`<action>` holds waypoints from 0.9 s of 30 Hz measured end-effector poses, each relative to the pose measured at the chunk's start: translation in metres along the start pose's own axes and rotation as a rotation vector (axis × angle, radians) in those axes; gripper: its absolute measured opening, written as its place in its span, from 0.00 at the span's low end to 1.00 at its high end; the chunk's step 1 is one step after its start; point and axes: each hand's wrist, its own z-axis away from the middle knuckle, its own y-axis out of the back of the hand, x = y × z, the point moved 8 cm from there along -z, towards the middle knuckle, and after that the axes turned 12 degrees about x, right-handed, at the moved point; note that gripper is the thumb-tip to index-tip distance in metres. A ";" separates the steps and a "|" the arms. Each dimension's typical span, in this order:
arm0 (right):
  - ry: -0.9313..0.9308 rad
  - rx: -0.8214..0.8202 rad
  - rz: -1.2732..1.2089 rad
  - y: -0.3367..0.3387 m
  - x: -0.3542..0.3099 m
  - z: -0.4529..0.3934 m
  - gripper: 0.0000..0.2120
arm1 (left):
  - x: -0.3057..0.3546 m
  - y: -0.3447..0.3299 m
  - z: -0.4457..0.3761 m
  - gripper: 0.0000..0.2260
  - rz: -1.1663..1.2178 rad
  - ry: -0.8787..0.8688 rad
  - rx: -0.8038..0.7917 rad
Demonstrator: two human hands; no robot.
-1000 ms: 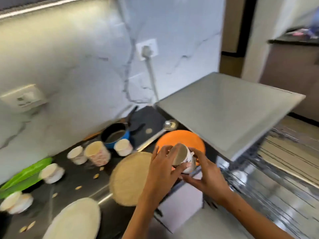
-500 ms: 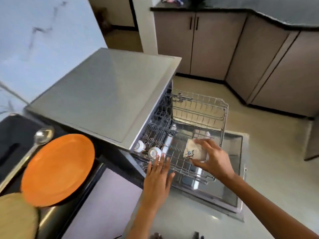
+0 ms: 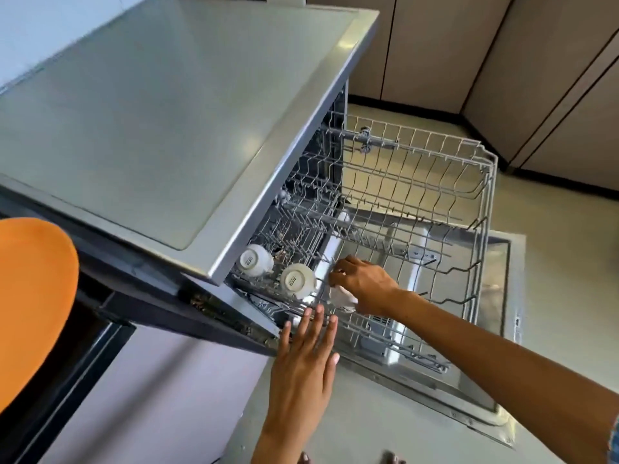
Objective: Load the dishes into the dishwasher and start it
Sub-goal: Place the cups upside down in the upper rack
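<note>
While under right hand (image 3: pixel 363 286), cup (image 3: pixel 341 298).

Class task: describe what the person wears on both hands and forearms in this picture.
Both hands, left hand and right hand, are bare: no gloves, rings or watch show. Both forearms are uncovered. A patterned blue sleeve edge shows only at the frame's right border, on the right arm.

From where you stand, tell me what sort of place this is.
Most likely a home kitchen: an open dishwasher with its rack pulled out and cups in it, plain cabinets along the wall, and an orange plate beside it.
</note>
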 end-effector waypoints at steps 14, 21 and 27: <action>0.107 0.046 -0.173 -0.017 -0.009 0.005 0.25 | 0.000 0.001 -0.007 0.21 0.042 -0.040 0.073; 0.057 0.005 -0.145 -0.019 -0.007 0.012 0.35 | 0.003 0.002 -0.007 0.22 -0.005 -0.062 0.061; -0.195 0.267 -0.300 0.050 -0.009 0.044 0.15 | -0.003 0.042 0.000 0.20 0.106 0.141 0.123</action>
